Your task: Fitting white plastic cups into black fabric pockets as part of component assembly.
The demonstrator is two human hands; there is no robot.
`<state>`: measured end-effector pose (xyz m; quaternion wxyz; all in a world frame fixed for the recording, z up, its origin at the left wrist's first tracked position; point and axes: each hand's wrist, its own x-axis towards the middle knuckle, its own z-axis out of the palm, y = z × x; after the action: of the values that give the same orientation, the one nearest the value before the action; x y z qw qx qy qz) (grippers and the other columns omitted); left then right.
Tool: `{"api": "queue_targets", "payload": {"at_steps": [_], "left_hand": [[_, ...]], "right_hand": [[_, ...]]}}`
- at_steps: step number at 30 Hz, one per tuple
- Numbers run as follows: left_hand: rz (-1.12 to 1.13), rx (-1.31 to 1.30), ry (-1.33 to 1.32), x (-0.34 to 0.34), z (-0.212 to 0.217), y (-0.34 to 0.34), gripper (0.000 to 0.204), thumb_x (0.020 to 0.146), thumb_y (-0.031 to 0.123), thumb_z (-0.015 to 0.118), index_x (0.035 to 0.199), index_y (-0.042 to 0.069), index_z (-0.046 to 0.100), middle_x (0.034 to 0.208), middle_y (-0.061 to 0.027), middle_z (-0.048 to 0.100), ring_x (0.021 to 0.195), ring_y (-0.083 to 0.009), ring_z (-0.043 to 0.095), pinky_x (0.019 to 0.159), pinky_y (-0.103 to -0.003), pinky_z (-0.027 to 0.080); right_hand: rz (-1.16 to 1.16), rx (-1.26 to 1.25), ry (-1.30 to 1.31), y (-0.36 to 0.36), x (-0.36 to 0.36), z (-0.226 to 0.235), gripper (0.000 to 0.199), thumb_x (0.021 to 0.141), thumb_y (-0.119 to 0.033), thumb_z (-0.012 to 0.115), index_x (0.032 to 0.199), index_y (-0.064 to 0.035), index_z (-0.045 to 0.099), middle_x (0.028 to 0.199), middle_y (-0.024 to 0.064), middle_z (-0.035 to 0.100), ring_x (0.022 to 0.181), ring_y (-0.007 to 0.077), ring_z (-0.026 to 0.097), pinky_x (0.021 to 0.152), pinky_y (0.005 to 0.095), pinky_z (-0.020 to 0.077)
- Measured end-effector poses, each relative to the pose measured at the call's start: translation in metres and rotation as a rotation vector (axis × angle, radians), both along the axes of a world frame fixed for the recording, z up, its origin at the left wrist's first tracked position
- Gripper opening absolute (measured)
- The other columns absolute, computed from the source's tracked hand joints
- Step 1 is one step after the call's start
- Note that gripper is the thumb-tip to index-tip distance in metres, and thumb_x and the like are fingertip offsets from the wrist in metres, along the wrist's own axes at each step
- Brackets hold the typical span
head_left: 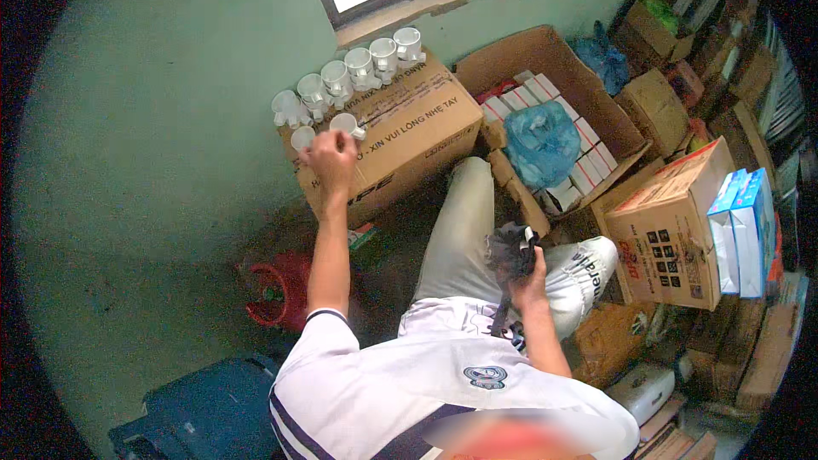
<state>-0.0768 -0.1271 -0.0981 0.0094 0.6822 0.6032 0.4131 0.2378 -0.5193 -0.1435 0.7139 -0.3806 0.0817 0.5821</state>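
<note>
My left hand reaches over a closed cardboard box, fingers drawn together at a white cup-shaped plastic fitting with a short side spout. Just left of that hand stands another such fitting. A row of several more fittings runs along the box's far edge, against the wall. In front of my right knee, my right hand is closed around a crumpled-looking black thing with a strap-like strip hanging below. Its kind cannot be made out.
The cardboard box stands by the green wall. Right of it, an open carton holds small white boxes and a blue plastic bag. Farther right is another carton. A red gas cylinder and a blue container sit at left.
</note>
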Motion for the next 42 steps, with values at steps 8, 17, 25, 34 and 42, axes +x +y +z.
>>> {"api": "queue_targets", "payload": {"at_steps": [8,17,25,34,42], "left_hand": [[0.137,0.027,0.356,0.015,0.015,-0.006,0.032,0.089,0.036,0.073,0.109,0.011,0.078,0.107,-0.0072,0.077,0.106,-0.0274,0.066,0.102,-0.056,0.037],[0.180,-0.159,0.306,0.019,0.028,0.006,0.032,0.088,0.036,0.073,0.106,0.010,0.079,0.106,-0.0082,0.078,0.101,-0.0292,0.069,0.102,-0.054,0.040],[-0.896,-0.818,-0.935,0.201,0.043,-0.169,0.047,0.098,0.017,0.072,0.143,0.010,0.059,0.126,-0.0081,0.070,0.117,-0.0215,0.066,0.102,-0.038,0.053],[-0.517,-1.628,-1.507,0.251,-0.052,-0.172,0.043,0.100,0.035,0.062,0.134,0.008,0.060,0.132,-0.0153,0.069,0.109,-0.0323,0.072,0.094,-0.048,0.060],[-0.494,-1.638,-1.842,0.213,-0.050,-0.155,0.062,0.093,0.030,0.061,0.150,0.007,0.048,0.134,-0.0182,0.063,0.128,-0.0337,0.061,0.114,-0.050,0.047]], "right_hand": [[0.044,0.061,-0.071,0.020,0.013,0.044,0.048,0.103,-0.051,0.060,0.128,-0.0112,0.068,0.119,0.0065,0.074,0.104,0.0246,0.070,0.089,0.0440,0.0583],[-0.071,-0.005,-0.163,0.029,0.044,0.043,0.039,0.104,-0.045,0.061,0.126,-0.0122,0.064,0.109,0.0045,0.074,0.093,0.0221,0.074,0.077,0.0370,0.0619],[0.213,-0.008,-0.886,0.073,0.054,0.101,0.050,0.108,-0.039,0.059,0.140,-0.0007,0.057,0.113,0.0117,0.072,0.097,0.0150,0.071,0.082,0.0316,0.0601],[0.172,-0.305,-1.291,0.215,0.217,-0.023,0.022,0.102,-0.015,0.067,0.120,-0.0021,0.071,0.081,0.0078,0.075,0.075,0.0166,0.076,0.056,0.0310,0.0562],[0.289,-0.681,-0.691,0.381,0.268,-0.201,0.052,0.096,-0.028,0.075,0.138,-0.0007,0.061,0.109,0.0135,0.075,0.079,0.0264,0.077,0.054,0.0402,0.0547]]}}
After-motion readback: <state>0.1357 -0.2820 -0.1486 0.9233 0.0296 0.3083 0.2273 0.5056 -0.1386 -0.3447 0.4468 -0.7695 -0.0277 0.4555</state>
